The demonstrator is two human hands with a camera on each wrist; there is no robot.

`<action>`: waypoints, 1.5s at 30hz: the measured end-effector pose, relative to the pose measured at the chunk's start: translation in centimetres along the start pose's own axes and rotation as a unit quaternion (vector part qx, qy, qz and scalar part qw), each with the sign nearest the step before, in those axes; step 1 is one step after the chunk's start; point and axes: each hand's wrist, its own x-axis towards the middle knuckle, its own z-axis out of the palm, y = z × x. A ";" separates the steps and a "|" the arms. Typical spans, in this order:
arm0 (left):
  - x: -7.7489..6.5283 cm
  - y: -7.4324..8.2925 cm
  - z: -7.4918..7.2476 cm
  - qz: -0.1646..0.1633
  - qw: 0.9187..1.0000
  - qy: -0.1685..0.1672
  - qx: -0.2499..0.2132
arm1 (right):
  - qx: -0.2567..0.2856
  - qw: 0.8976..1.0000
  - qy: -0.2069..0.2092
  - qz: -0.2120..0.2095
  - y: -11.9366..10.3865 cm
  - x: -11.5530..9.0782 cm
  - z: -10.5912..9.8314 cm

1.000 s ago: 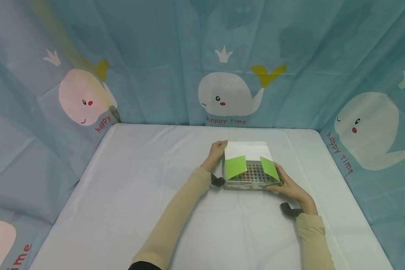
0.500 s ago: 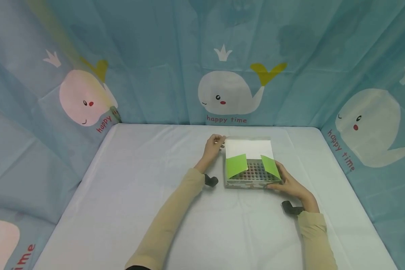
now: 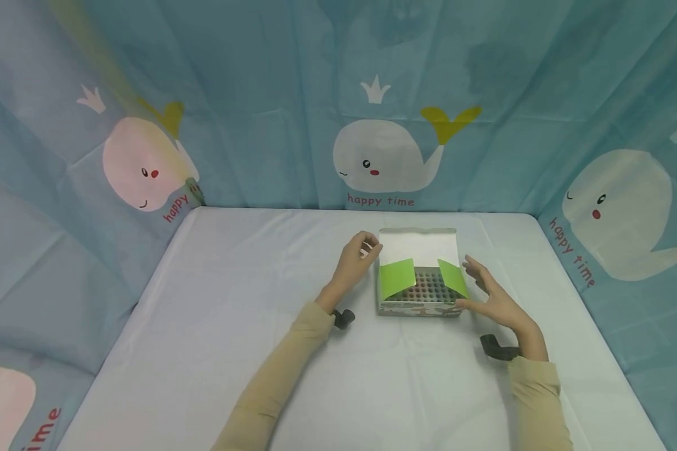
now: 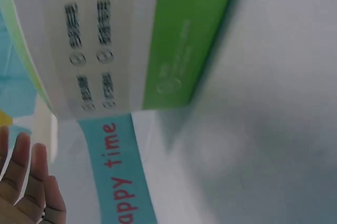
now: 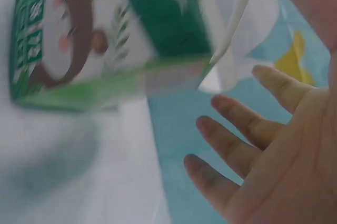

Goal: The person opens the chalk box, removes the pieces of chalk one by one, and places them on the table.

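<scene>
A cardboard box (image 3: 420, 309) sits on the table with its white-lined lid (image 3: 417, 245) folded back and two green side flaps (image 3: 397, 277) raised. Inside show rows of small round coloured ends (image 3: 425, 287), too small to name. Just left of the lid is my left hand (image 3: 354, 258), its fingers loosely bent and holding nothing. My right hand (image 3: 499, 302) is spread at the box's right side, thumb near the front corner. The left wrist view shows a printed side of the box (image 4: 100, 50); the right wrist view shows a cartoon animal (image 5: 66, 29) on it.
A white cloth covers the table (image 3: 203, 300). Blue curtains (image 3: 259, 125) printed with whales stand along its back and both sides. A dark wrist camera (image 3: 499, 348) sticks out from the right wrist and another dark one (image 3: 344, 319) from the left.
My left hand has come off the lid's left edge, leaving the lid leaning back. The right hand has let go of the box's right side and spread its fingers, shifting slightly right.
</scene>
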 end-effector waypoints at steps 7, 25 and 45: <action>-1.6 3.0 1.0 0.042 0.992 -0.048 0.105 | -0.038 0.998 0.039 -0.036 -5.9 -0.1 0.1; -3.1 5.4 0.6 0.044 0.983 -0.103 0.148 | -0.137 0.973 0.156 -0.097 -8.8 0.0 0.0; -4.5 4.3 -1.7 0.169 0.978 -0.007 0.125 | -0.141 0.970 0.183 -0.077 -7.3 -0.9 -2.3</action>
